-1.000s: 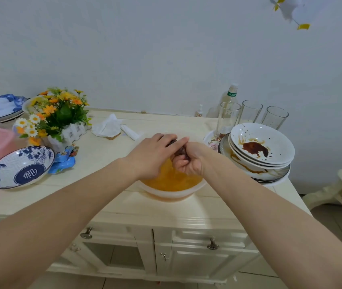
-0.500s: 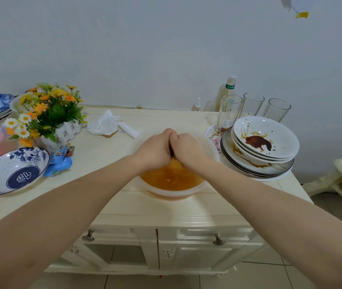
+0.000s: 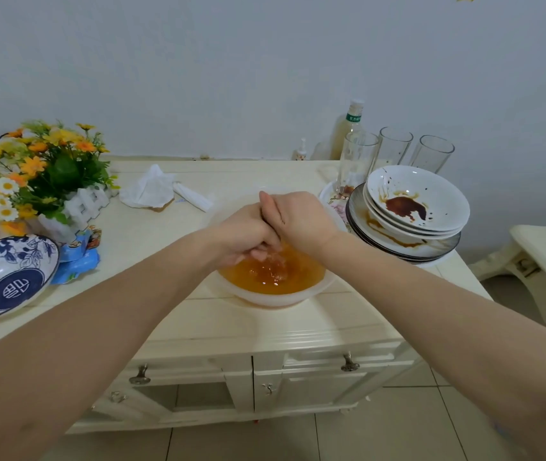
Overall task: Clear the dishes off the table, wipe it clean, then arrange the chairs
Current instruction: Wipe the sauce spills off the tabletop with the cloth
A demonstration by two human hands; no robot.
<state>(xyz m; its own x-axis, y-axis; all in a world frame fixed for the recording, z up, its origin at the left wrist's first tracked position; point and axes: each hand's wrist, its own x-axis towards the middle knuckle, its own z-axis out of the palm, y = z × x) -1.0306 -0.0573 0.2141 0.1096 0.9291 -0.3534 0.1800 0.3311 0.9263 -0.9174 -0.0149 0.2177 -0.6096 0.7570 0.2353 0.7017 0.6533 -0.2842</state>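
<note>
We see both hands over the white basin (image 3: 278, 296) of orange liquid at the desk's (image 3: 265, 324) near edge. Left hand (image 3: 245, 234) and right hand (image 3: 301, 217) press together, fingers curled; contents hidden, so we cannot tell. Stacked dirty plates (image 3: 408, 224) sit right, three glasses (image 3: 395, 151) farther back.

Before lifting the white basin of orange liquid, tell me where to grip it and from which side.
Take the white basin by its rim at the left and right, one hand each side. It is wide, round and holds liquid, so a level two-sided hold should spill least. The stacked dirty bowls sit close on the right, so come in carefully there.
</note>
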